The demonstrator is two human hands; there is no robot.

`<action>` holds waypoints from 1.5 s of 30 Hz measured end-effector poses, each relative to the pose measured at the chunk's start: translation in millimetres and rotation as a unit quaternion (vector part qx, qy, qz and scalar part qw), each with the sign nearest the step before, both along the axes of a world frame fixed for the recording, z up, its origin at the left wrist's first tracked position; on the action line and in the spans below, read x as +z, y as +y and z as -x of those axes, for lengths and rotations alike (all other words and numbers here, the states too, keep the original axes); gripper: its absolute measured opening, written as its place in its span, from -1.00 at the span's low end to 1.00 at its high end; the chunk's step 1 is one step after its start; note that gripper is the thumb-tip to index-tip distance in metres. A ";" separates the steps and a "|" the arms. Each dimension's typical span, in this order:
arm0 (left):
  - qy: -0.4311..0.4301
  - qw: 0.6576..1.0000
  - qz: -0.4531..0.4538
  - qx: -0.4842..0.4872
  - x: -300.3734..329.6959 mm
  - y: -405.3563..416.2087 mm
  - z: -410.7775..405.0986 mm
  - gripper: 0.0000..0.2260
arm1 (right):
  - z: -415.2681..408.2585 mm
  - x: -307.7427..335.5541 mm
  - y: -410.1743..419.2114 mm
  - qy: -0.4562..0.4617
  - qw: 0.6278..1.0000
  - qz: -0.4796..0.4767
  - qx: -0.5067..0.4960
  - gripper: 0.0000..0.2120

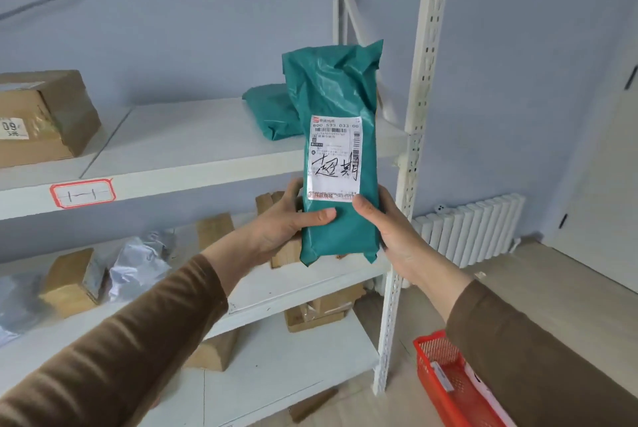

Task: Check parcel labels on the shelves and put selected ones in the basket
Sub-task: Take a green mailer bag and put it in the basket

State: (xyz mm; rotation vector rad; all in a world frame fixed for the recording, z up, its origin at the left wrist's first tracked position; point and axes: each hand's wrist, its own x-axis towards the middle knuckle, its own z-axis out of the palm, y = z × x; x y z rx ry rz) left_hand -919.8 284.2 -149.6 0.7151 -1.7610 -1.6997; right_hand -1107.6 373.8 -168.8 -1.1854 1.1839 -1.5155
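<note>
Head view shows us holding a green parcel (pixel 336 150) upright in front of the shelves (pixel 193 150), its label (pixel 334 158) facing us. Our left hand (pixel 290 223) grips the lower left edge with the thumb across the front, and our right hand (pixel 386 230) grips the lower right edge, thumb just under the label. Both hands are closed on the parcel; neither is free.

The label carries a barcode and large handwritten characters, so we judge that we are at the checking step for this one. A second green parcel (pixel 272 112) lies on the top shelf just behind it, and a brown box (pixel 45 116) sits farther left on the same shelf. More boxes and a grey bag (pixel 138 264) rest on the lower shelves.

What the coming move turns on is where the basket (pixel 448 378) lies: low and to the right of the parcel, on the floor beside the shelf post (pixel 414 136), partly hidden by our right sleeve (pixel 538 357). The parcel's long axis stands vertical, well above the basket. Our right hand is the nearer one. If we select this parcel, it probably has to go down and rightward, and tipping it flatter may help it settle among what already lies inside.
</note>
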 end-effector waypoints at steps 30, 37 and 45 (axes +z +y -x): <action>-0.057 0.957 -0.179 -0.222 -235.4 83.3 351.5 -0.36 | 294.2 -215.4 146.7 -0.112 0.915 -0.217 -0.322 -0.66; -0.103 0.944 -0.252 -0.187 -296.2 120.7 471.7 -0.17 | 419.3 -277.3 176.4 -0.114 0.916 -0.266 -0.279 -0.67; -0.139 0.929 -0.332 -0.088 -376.4 134.7 533.4 -0.23 | 499.7 -359.7 164.6 -0.138 0.904 -0.342 -0.219 -0.55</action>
